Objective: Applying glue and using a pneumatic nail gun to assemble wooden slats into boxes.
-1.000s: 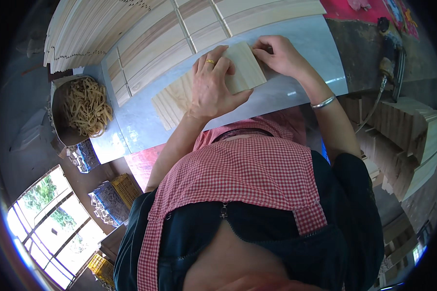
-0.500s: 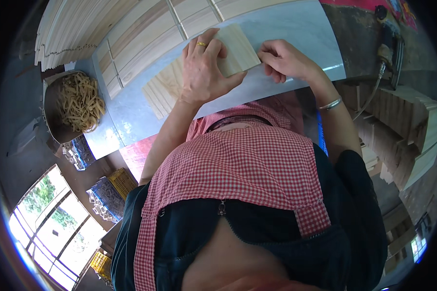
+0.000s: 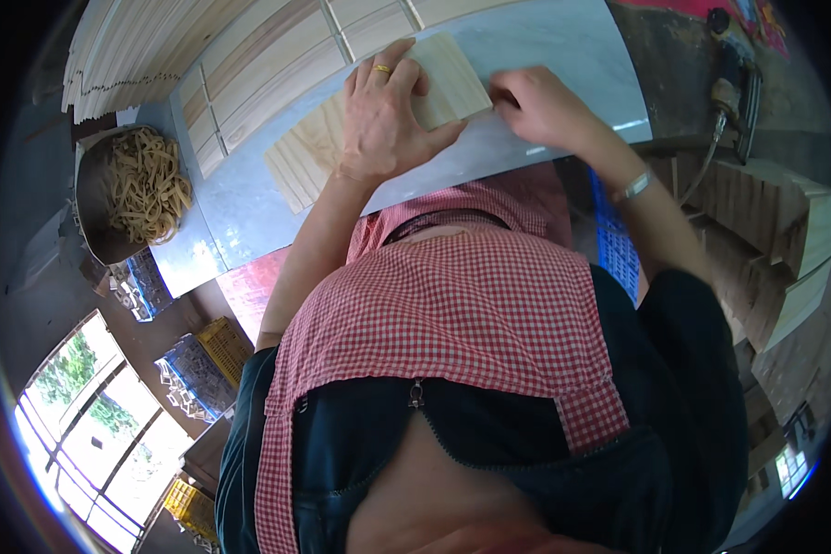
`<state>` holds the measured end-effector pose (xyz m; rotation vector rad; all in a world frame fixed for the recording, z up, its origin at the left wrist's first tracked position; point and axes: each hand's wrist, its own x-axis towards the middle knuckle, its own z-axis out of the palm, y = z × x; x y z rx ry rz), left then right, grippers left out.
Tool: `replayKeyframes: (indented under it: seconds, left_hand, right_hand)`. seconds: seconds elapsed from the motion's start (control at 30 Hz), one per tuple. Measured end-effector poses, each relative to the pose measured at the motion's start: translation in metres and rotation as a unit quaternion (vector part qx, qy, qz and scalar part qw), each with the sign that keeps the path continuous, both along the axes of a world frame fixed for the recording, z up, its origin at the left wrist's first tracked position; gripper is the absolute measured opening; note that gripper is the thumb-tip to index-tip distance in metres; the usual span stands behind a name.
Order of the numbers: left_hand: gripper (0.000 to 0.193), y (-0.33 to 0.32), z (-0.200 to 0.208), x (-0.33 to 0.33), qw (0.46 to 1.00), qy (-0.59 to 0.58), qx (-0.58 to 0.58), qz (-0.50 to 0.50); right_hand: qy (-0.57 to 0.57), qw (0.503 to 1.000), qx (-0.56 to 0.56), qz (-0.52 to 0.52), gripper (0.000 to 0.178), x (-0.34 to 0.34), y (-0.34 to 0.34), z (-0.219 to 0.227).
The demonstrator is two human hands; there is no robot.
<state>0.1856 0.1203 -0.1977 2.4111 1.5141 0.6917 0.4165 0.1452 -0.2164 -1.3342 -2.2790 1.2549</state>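
Observation:
A pale wooden board [image 3: 452, 78] lies aslant on the grey-blue tabletop. My left hand [image 3: 383, 120], with a ring on one finger, grips it across the middle, fingers over the far side and thumb along the near side. At the board's right end is my right hand [image 3: 545, 106], its fingers curled together by the corner. What those fingers hold, if anything, is hidden behind the hand.
Beyond the board lie long wooden panels [image 3: 268, 69] with metal strips across them. A stack of thin boards [image 3: 129, 55] stands far left, above a bin of curled tan strips [image 3: 148, 185]. An air tool [image 3: 729, 74] with a hose hangs at right, near stacked wood [image 3: 748, 231].
My right hand has turned at the board's end, its fingers tucked in more, and the right elbow has swung outward. My left hand keeps its hold on the board.

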Motion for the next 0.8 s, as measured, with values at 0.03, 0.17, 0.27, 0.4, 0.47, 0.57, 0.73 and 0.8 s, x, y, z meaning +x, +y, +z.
replayKeyframes:
  seconds: [0.03,0.17,0.27,0.4,0.47,0.57,0.73,0.8]
  left_hand:
    - [0.049,0.003,0.000,0.000,1.000,0.004,0.012,0.000]
    - [0.048,-0.001,-0.002,0.001,1.000,0.010,0.027,0.000]
    - [0.047,0.000,-0.003,0.001,0.999,0.011,0.036,0.000]
    - [0.046,0.000,-0.004,0.004,0.999,0.007,0.036,0.004]
    - [0.045,0.001,-0.004,0.005,0.999,0.004,0.035,0.009]
    - [0.044,0.001,-0.004,0.008,0.999,0.000,0.037,0.012]
    - [0.043,0.005,-0.004,0.008,0.999,-0.017,0.035,0.002]
    - [0.043,0.006,-0.002,0.007,0.999,-0.021,0.040,-0.005]
  right_hand:
    - [0.036,0.998,0.044,-0.032,0.004,0.002,-0.009,0.007]
    - [0.088,0.982,0.138,-0.099,0.004,-0.001,-0.033,0.015]
    - [0.030,0.974,0.199,-0.107,0.005,-0.009,-0.036,0.017]
    - [0.032,0.979,0.187,-0.079,0.005,-0.007,-0.030,0.019]
    - [0.032,0.980,0.183,-0.066,0.005,-0.006,-0.027,0.020]
    - [0.050,0.981,0.183,-0.047,0.007,0.000,-0.024,0.019]
    - [0.059,0.972,0.223,-0.052,0.011,-0.002,-0.030,0.017]
    - [0.072,0.969,0.231,-0.045,0.012,-0.003,-0.030,0.015]
